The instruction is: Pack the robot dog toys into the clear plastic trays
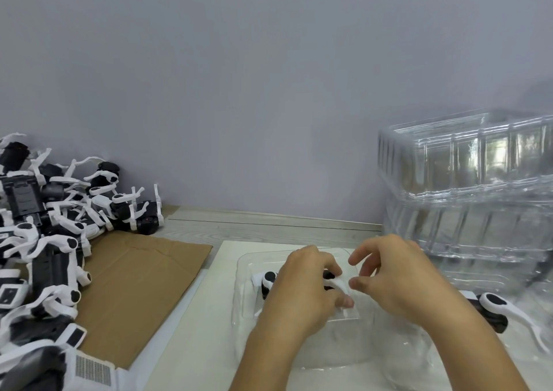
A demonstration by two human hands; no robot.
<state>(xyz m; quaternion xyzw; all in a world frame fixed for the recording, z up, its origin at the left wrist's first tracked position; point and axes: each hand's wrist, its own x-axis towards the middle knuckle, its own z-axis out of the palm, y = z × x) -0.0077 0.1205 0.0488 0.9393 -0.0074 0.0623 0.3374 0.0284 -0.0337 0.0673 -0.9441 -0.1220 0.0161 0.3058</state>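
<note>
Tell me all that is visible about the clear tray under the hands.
The clear tray is thin, glossy, see-through plastic with rounded corners and a moulded hollow. It lies flat on a white sheet. A black-and-white robot dog toy lies inside it, mostly hidden. The left hand grips the toy; the right hand hovers above with loosely curled fingers.

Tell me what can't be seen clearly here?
- Toy dog in the tray: mostly hidden by the left hand; head view.
- Right hand: whether it touches the toy is unclear.
- Toy pile: cut off by the left edge.
- Tray stack: cut off by the right edge; count unclear.
</note>
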